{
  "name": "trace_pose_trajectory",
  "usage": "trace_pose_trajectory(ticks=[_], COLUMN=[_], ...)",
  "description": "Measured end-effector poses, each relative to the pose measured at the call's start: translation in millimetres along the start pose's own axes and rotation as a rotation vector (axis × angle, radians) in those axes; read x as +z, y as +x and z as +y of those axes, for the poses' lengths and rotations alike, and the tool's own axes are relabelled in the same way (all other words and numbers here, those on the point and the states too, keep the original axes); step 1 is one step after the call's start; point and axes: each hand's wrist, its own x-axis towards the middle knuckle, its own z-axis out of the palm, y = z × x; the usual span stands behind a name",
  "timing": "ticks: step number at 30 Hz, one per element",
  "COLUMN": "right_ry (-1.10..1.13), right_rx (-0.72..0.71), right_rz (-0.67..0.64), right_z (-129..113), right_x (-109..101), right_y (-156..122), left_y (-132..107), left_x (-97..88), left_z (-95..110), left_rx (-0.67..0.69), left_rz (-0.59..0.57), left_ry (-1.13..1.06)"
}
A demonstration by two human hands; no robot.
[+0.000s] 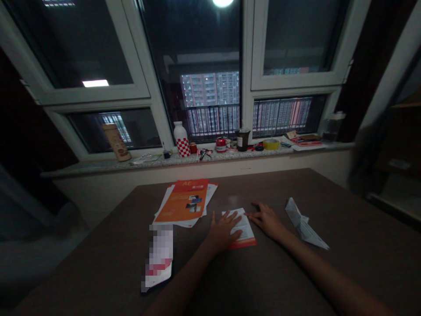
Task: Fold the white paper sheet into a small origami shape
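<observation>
A small white leaflet with an orange lower edge lies flat on the dark brown table. My left hand rests on its left half with the fingers spread flat. My right hand lies just right of the leaflet, fingers stretched out, fingertips touching its right edge. Neither hand holds anything.
A stack of orange and white flyers lies left of the hands. A folded white paper lies to the right, a blurred flat item at the front left. The windowsill carries a checked bottle, a cup, a tape roll and several small items.
</observation>
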Motion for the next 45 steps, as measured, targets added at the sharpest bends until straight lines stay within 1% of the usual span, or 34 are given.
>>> trace_pose_trajectory(ticks=[11, 16, 21, 27, 32, 37, 45], right_ry=[-0.141, -0.189, -0.126, 0.018, 0.047, 0.050, 0.127], right_rx=[0.088, 0.099, 0.064, -0.015, 0.012, 0.055, 0.018], right_rz=[0.063, 0.061, 0.061, 0.086, 0.079, 0.062, 0.028], right_z=[-9, -12, -7, 1, 0, 0, 8], right_x=[6, 8, 8, 7, 7, 6, 6], right_y=[5, 5, 5, 2, 4, 7, 5], left_y=[2, 1, -1, -3, -4, -4, -3], left_x=[0.2, -0.4, -0.7, -3.7, -8.0, -8.0, -6.5], left_z=[1, 2, 3, 4, 5, 6, 7], left_rx=[-0.026, -0.020, -0.032, 0.000, 0.006, -0.003, -0.021], left_rz=[-0.033, -0.013, -0.007, -0.019, -0.046, -0.034, -0.033], left_ry=[0.024, 0.017, 0.017, -0.003, -0.010, -0.002, -0.023])
